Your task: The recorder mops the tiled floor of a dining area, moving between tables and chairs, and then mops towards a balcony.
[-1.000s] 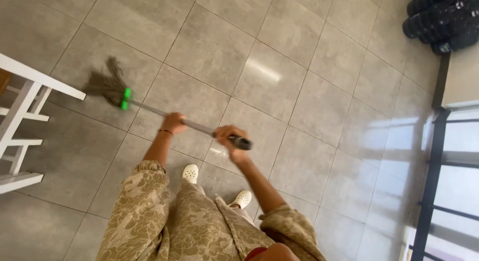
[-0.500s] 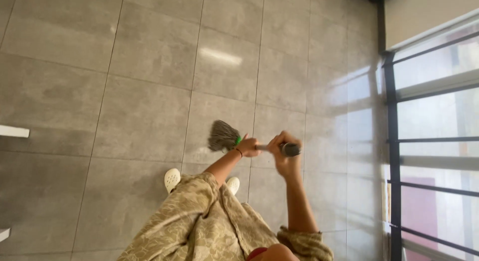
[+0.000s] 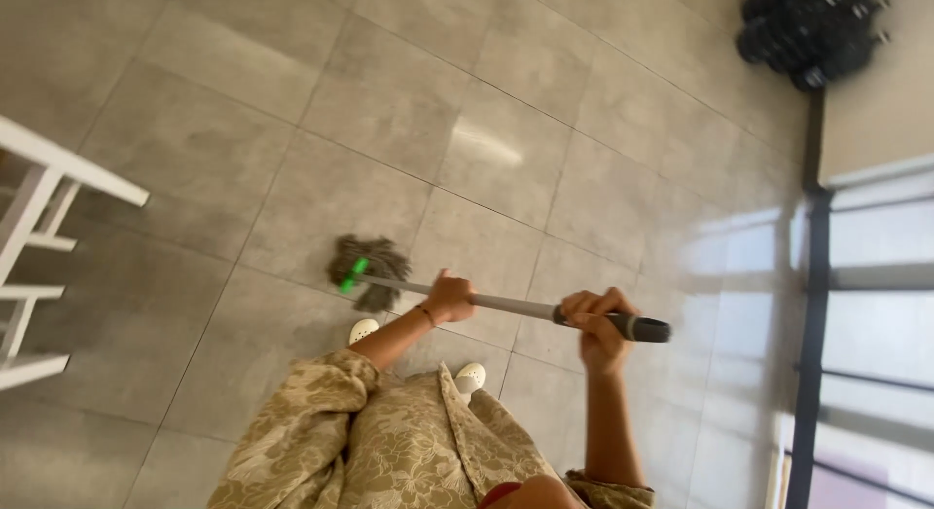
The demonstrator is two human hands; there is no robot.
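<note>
**Mopping the grey tile floor, seen from above**

Both hands are on a long grey metal mop handle (image 3: pixel 506 306) that runs almost level across the middle of the frame. The left hand (image 3: pixel 449 299) is wrapped around the bare metal part, closer to the head, and the right hand (image 3: pixel 595 319) is clenched on the black rubbery grip near the end cap. The stringy grey-brown mop head (image 3: pixel 368 269) with its bright green plastic collar sits on the floor just left of centre, looking damp and clumped.

The floor is big square grey stone-look tiles (image 3: pixel 389 100), glossy enough to throw back a patch of light. The person wears a loose beige floral-patterned robe (image 3: pixel 379 441), soft and crinkly, with two white clog-type shoes (image 3: pixel 363 329) poking out.

At the left edge there's a white wooden frame with rungs (image 3: pixel 39 227), cut off, so I can't tell what furniture it is. Upper right has a dark lumpy pile (image 3: pixel 808 32), too shadowy to make out. A black metal window frame (image 3: pixel 812 305) runs down the right side.
</note>
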